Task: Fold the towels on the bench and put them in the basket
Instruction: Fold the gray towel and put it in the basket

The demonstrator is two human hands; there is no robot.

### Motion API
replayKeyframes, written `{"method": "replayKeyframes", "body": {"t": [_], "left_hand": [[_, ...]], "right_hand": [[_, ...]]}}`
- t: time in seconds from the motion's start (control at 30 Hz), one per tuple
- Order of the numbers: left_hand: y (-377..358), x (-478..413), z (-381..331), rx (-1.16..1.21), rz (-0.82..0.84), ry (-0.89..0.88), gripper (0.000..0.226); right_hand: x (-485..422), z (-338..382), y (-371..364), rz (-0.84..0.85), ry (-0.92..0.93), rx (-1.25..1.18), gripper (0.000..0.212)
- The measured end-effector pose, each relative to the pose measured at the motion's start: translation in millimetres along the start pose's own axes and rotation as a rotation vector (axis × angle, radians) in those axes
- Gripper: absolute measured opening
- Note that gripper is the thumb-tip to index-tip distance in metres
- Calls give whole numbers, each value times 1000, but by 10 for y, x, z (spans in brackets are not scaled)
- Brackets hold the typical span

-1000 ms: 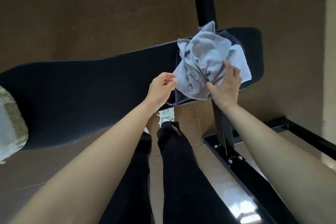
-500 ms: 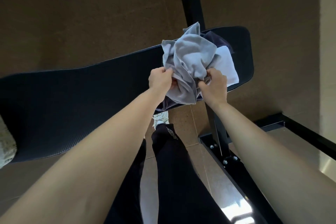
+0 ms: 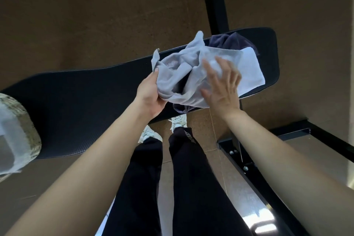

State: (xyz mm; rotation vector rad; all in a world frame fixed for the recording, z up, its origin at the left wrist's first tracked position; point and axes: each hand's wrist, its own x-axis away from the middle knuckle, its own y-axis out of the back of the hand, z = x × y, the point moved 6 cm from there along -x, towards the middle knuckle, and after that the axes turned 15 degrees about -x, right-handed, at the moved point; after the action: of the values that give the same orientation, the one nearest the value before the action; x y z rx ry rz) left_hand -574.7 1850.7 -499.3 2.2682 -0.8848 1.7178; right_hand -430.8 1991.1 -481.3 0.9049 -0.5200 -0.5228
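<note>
The grey towel [image 3: 178, 74] was in a crumpled bunch over the right end of the black padded table [image 3: 80, 105], above a dark navy towel [image 3: 228, 41] and a white towel [image 3: 251, 69] that lay on the pad. The left hand [image 3: 151, 96] was closed around the near left side of the grey towel, with the thumb on top of the cloth. The right hand [image 3: 223, 86] was blurred, with the fingers spread over the cloth; I could not tell if it was holding anything. The towel looked soft, light and limp, with many deep folds, so it would probably hang down and not keep any shape. It seemed best to find two corners of one edge and pinch them, then shake the cloth flat. The surface looked like fine matte terry, not slippery. The table pad had a fine ribbed texture. The woven basket [image 3: 28, 136], pale and rough, stood at the far left edge with something light inside.
</note>
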Motion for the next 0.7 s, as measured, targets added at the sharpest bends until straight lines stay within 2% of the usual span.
{"method": "replayKeyframes", "body": {"t": [0.07, 0.13, 0.17, 0.27, 0.37, 0.43, 0.53, 0.63, 0.7], "left_hand": [[28, 116, -46, 2, 26, -13, 51], [80, 219, -104, -18, 9, -48, 50], [136, 273, -150, -18, -26, -74, 47], [430, 431, -345, 23, -217, -169, 34], [720, 652, -536, 38, -364, -245, 32], [917, 852, -665, 44, -411, -310, 37], [1213, 1212, -877, 43, -449, -415, 49], [1528, 1511, -1007, 98, -475, -443, 43], [1761, 1646, -1055, 122, -486, -437, 50]], "right_hand": [[-54, 330, -54, -30, 228, -18, 55], [-139, 439, -71, -28, 274, -13, 23], [-192, 424, -64, -20, 249, -13, 14], [-332, 394, 69, -20, 171, -63, 8], [-408, 509, 253, -42, 113, -87, 9], [-452, 623, 363, -50, 60, -87, 14], [-542, 868, 503, -10, -12, -100, 9], [-613, 1190, 623, 38, 6, -142, 4], [-662, 1397, 682, 72, 38, -136, 9]]}}
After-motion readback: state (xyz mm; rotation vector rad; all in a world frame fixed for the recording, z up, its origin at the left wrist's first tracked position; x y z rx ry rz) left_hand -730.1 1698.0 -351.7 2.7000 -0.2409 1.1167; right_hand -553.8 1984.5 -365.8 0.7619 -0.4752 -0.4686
